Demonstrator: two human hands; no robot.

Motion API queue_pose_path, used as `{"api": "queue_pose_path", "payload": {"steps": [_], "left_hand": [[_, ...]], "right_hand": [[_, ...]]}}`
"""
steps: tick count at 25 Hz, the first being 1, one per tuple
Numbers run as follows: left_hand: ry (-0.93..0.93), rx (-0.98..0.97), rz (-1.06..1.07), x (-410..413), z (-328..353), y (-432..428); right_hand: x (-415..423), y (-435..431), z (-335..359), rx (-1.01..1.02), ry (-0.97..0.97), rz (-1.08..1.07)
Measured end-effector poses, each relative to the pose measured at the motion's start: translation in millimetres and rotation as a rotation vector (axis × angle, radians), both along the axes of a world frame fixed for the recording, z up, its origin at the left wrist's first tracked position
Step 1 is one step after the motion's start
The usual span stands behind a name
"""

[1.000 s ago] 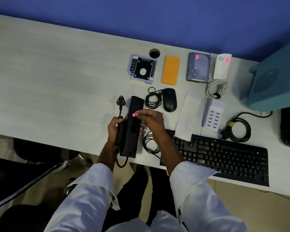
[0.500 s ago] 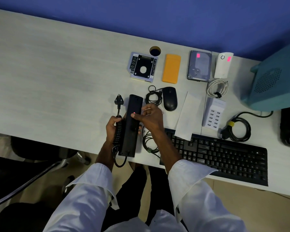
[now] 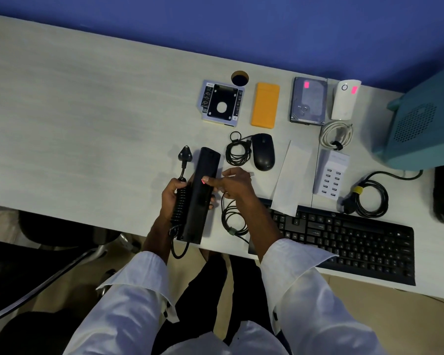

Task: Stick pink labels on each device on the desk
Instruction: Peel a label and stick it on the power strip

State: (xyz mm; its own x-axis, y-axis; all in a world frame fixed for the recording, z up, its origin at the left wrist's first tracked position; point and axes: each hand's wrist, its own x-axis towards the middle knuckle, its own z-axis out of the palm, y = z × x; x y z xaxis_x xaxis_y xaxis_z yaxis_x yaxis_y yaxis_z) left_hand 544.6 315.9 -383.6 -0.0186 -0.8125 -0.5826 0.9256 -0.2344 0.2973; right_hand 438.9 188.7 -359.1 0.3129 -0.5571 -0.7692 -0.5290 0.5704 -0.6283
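We are wrapping our left hand (image 3: 173, 198) closed around the black bar (image 3: 199, 198) above the desk (image 3: 87, 139) edge while our right hand (image 3: 231, 184), fingers loosely spread, is pressing a pink label (image 3: 203, 181) onto it.

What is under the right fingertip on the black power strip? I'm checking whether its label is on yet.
A pink label shows at the tip of the right hand, pressed against the black power strip. The finger covers most of it, so whether it has stuck cannot be seen.
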Motion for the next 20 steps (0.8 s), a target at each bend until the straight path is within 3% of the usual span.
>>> {"api": "queue_pose_path", "payload": {"steps": [3, 6, 9, 11, 14, 20], "left_hand": [[-0.316, 0.194, 0.083, 2, 10, -17], [-0.931, 0.481, 0.002, 7, 6, -32], [-1.596, 0.581, -0.176, 5, -9, -33], [-1.878, 0.641, -0.216, 3, -20, -31], [-2.044, 0.689, -0.326, -1, -32, -33], [-2.115, 0.718, -0.427, -5, -33, -39]], "right_hand": [[3, 13, -10, -0.062, 0.007, -0.12], [0, 18, -16, -0.047, -0.021, -0.206], [-8, 17, -21, -0.083, -0.003, -0.216], [-12, 16, -21, -0.096, -0.007, -0.222], [-18, 12, -21, -0.093, -0.026, -0.273], [-27, 8, -25, -0.1, -0.023, -0.302]]}}
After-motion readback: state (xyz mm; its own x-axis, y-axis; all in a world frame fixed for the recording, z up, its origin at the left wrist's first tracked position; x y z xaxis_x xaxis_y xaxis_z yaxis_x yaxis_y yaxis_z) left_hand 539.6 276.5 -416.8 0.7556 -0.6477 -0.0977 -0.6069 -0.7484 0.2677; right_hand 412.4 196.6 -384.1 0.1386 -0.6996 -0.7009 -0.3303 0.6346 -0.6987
